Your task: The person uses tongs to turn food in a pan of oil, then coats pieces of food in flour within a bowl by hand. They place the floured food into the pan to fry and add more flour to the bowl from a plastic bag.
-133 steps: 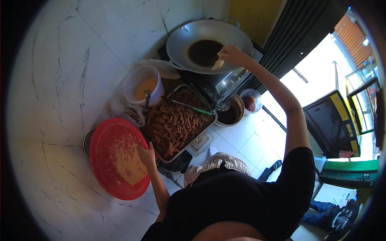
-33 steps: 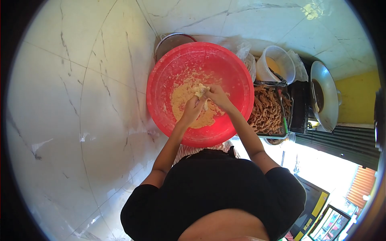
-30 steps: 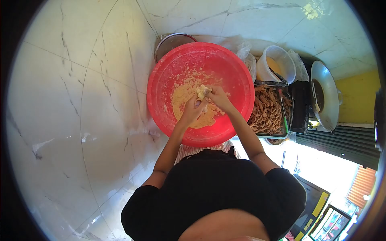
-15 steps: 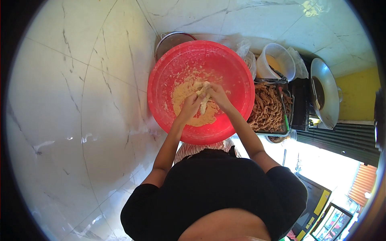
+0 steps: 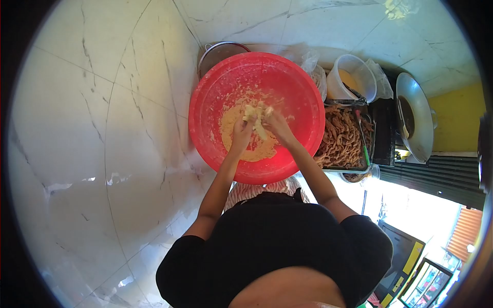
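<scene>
A wide red basin (image 5: 307, 102) holds loose yellowish flour (image 5: 233, 120) spread over its middle and near side. Over the flour, my left hand (image 5: 242, 134) is closed around a pale, flour-coated piece (image 5: 250, 113) that sticks out past the fingers. My right hand (image 5: 278, 126), close beside it, is also closed, with a pale floury bit (image 5: 268, 111) at its fingertips. Between the hands a pale strip (image 5: 261, 132) hangs toward the flour. What kind of food these pieces are I cannot make out.
Right of the basin, a tray (image 5: 367, 165) carries a heap of brown fried strips (image 5: 341, 138) and green-handled tongs (image 5: 365, 151). Behind it stands a translucent tub (image 5: 371, 77) of yellowish liquid. A large wok (image 5: 423, 126) with dark oil sits farther right. A metal pot (image 5: 209, 57) is behind the basin.
My hands have moved slightly apart, the left one shifting a little left. The pale pieces now show more spread out between and above the fingers.
</scene>
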A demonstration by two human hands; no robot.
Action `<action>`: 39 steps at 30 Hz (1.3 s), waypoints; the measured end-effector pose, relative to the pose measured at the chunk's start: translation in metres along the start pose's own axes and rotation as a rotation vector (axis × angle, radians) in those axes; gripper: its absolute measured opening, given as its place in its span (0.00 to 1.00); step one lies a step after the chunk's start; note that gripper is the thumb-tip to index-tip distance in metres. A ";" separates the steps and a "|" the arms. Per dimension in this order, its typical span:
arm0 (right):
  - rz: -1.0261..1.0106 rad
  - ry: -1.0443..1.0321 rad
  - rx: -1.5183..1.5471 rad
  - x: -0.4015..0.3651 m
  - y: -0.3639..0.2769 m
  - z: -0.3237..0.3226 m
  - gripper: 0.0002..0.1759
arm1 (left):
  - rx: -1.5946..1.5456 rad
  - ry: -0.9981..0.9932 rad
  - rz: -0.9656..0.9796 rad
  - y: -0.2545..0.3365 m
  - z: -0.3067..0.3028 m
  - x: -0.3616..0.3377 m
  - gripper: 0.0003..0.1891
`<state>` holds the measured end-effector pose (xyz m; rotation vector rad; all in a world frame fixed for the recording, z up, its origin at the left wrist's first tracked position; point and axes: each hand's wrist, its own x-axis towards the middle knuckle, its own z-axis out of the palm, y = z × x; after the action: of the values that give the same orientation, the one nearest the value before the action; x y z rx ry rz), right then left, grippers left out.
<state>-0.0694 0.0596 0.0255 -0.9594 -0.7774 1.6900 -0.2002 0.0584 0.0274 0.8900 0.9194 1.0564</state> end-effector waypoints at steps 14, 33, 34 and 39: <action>0.087 -0.144 -0.193 -0.017 0.015 -0.006 0.19 | 0.036 0.020 0.167 0.019 -0.004 0.002 0.17; -0.082 0.119 -0.206 -0.084 -0.050 -0.078 0.18 | -0.142 -0.175 -0.020 -0.009 0.064 0.001 0.26; -0.079 0.164 -0.284 -0.102 -0.076 -0.076 0.18 | -0.065 -0.144 -0.045 -0.015 0.072 0.001 0.27; -0.238 0.346 -0.553 -0.165 -0.120 -0.142 0.15 | 0.205 -0.208 -0.040 -0.038 0.110 -0.001 0.26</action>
<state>0.1389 -0.0556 0.0978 -1.4270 -1.0960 1.0750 -0.0868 0.0315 0.0321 1.1243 0.8765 0.8275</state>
